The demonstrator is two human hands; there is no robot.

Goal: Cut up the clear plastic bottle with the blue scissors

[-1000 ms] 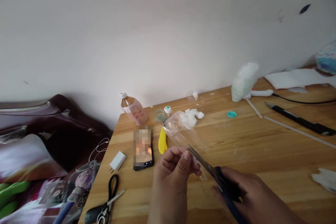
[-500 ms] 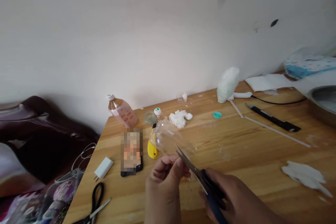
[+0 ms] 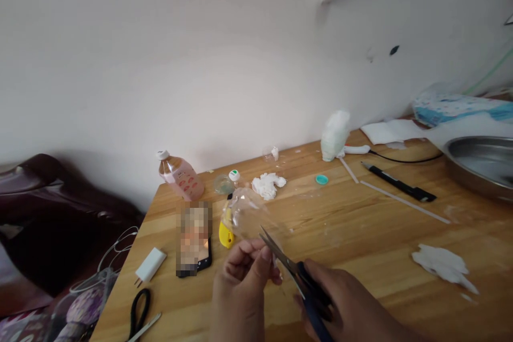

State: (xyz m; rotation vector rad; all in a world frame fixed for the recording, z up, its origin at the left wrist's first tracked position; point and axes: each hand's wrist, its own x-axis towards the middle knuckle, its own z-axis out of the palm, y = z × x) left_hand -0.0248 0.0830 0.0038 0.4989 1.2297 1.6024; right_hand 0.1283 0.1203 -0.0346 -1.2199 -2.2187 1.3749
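Head view is swinging right compared with a second ago, so we're now seeing a metal bowl [image 3: 476,163] coming in at the table's [image 3: 360,235] far right. We're still pinching the clear plastic bottle [image 3: 250,214] in our left hand [image 3: 242,288], just above the near table edge, while our right hand [image 3: 344,312] keeps gripping the scissors [image 3: 294,272], blades slightly parted at the plastic. Phone [image 3: 193,239] and pink drink bottle [image 3: 179,175] are sitting to the left.

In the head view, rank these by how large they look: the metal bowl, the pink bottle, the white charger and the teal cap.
1. metal bowl, though cut off at the frame edge
2. pink bottle
3. white charger, nearer the camera
4. teal cap
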